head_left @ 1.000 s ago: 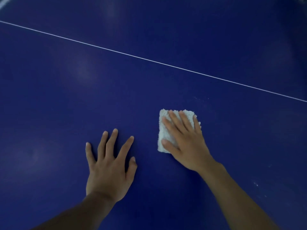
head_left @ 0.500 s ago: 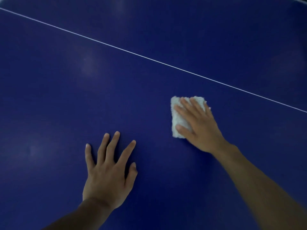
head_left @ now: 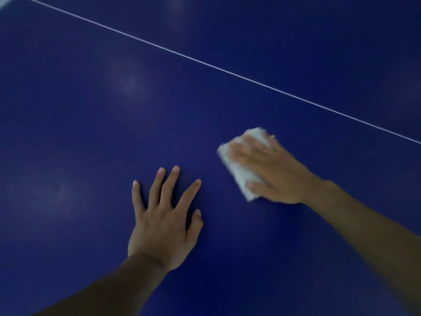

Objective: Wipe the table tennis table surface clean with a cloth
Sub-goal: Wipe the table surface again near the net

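Across a dark blue table tennis table (head_left: 91,137), seen from above, a thin white line (head_left: 227,70) runs diagonally from the upper left down to the right edge. On the near side of that line, right of centre, the right hand (head_left: 273,176) presses flat on a small folded white cloth (head_left: 239,173). Its fingers (head_left: 247,144) are straight and spread over the top, the thumb lies along the cloth's near end, and nothing curls round the fabric. Hand and cloth are both blurred. The cloth lies on the table, apart from the line. To its left, the left hand (head_left: 159,226) rests palm down on the bare blue surface, fingers (head_left: 172,185) released and splayed, holding nothing, near the cloth but not touching it
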